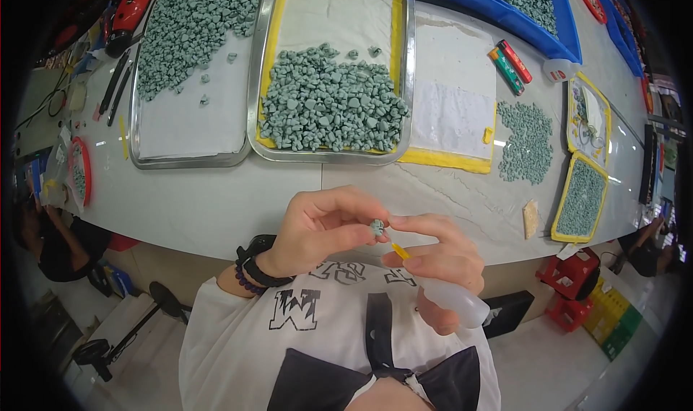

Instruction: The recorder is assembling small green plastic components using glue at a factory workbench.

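Between the thumb and fingertips of my left hand is a small grey-green piece; its exact kind is too small to make out. My right hand is wrapped round a translucent white squeeze bottle, whose yellow nozzle points up at the piece. The right index fingertip comes close to the piece, and I cannot tell if it touches. Beyond my hands, a metal tray lined with white and yellow holds a heap of similar grey-green pieces.
At the left stands a second metal tray of such pieces. A blue bin is at the back right. Smaller grey-green parts lie loose beside a yellow-edged tray. Red and green tubes lie behind them. Other people sit at both sides.
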`<state>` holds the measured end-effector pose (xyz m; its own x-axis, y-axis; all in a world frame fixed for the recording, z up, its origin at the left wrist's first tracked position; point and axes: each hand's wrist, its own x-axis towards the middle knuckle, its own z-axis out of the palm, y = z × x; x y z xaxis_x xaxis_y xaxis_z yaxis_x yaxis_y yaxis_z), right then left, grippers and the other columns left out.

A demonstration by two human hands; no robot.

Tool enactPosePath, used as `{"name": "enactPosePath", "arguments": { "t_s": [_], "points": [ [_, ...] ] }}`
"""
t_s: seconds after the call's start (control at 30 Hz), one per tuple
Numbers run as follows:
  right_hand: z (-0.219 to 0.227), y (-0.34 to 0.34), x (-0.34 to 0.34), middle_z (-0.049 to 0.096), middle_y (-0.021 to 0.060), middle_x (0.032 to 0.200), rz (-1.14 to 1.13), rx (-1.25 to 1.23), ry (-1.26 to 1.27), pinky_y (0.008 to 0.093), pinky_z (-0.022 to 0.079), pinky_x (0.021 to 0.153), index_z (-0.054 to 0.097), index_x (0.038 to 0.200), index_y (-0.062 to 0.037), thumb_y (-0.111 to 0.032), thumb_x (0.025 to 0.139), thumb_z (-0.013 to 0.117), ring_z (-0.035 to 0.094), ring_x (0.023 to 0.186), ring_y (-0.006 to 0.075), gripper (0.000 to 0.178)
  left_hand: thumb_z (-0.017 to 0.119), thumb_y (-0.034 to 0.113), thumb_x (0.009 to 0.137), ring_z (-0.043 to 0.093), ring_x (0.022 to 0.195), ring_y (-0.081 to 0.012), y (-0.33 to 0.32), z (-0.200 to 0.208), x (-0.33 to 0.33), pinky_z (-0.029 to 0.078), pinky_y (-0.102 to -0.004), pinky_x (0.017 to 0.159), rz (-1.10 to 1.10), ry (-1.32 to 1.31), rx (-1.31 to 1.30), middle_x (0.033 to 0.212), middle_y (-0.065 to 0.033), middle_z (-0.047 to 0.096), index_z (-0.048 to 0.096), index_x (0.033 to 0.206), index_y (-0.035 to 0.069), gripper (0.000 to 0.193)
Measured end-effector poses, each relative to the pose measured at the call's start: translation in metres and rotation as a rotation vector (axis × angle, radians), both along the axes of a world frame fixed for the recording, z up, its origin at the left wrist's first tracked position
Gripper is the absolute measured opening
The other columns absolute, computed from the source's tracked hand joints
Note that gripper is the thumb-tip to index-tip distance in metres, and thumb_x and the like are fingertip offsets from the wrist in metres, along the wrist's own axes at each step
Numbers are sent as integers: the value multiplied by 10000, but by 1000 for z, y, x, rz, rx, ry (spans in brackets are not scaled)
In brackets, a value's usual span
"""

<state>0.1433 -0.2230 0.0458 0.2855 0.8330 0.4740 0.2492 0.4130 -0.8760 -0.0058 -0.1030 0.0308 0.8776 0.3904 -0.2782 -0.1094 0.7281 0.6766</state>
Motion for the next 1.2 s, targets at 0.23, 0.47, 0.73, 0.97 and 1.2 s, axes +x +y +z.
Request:
{"name": "enactPosePath", "arguments": {
  "t_s": [0.23, 0.47, 0.73, 0.97, 1.2],
  "points": [
    [0, 4, 0, 652, 119, 647, -8, 13, -76, 414, 459, 616, 540, 931, -25, -483, 929, 331, 639, 818, 394, 504, 561, -63, 793, 620, 868, -215, -3, -3, -2, 531, -284, 747, 26, -40, 71, 1018, -145, 553, 599, 1011, -54, 221],
    [0, 3, -1, 653, 115, 649, -21, 17, -77, 406, 456, 618, 538, 929, -28, -466, 935, 337, 642, 816, 383, 482, 577, -44, 799, 615, 855, -212, -4, -3, -1, 526, -281, 739, 17, -42, 90, 1018, -147, 553, 598, 1011, -56, 213],
    [1, 3, 0, 644, 120, 632, -16, 11, -94, 409, 463, 615, 529, 923, -25, -462, 931, 348, 644, 807, 384, 473, 587, -21, 807, 615, 849, -203, -5, -2, -1, 518, -273, 719, 26, -36, 108, 1013, -147, 555, 592, 1016, -58, 212],
    [-1, -2, 1, 664, 100, 783, -11, -1, -9, 402, 487, 649, 561, 932, -25, -434, 920, 412, 641, 903, 346, 436, 583, 1, 820, 619, 836, -187, -4, 1, -2, 519, -271, 719, 18, -14, 54, 998, -146, 562, 584, 1013, -58, 202],
    [-1, 0, 1, 632, 132, 626, -26, 10, -59, 414, 480, 610, 527, 904, -10, -447, 917, 375, 646, 794, 384, 463, 558, -71, 817, 615, 898, -181, -4, -1, -1, 513, -289, 805, 11, -64, 61, 1017, -121, 568, 571, 1053, -57, 237]
  ]
}}
